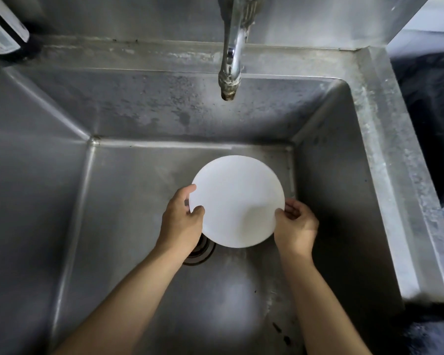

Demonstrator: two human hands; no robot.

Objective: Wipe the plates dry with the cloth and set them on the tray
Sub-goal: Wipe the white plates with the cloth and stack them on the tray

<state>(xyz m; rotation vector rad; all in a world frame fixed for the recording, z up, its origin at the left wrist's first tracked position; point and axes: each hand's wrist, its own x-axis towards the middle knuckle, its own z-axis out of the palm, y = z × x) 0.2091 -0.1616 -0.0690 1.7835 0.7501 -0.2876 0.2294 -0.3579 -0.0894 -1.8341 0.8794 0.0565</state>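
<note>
Round white plate (237, 201) at frame centre, face toward the camera (no long axis), left hand (182, 221) and right hand (296, 226) pinching opposite rims, above steel sink (62, 201)

One round white plate (237, 201), plain and unpatterned, with a smooth matte face. It is held inside the steel sink (344, 149), above the basin floor and toward the far right corner. The face is turned upward toward the camera, tilted slightly. Its near edge overlaps the sink drain. The left hand (182, 221) grips the left rim; the right hand (296, 226) grips the right rim
</note>
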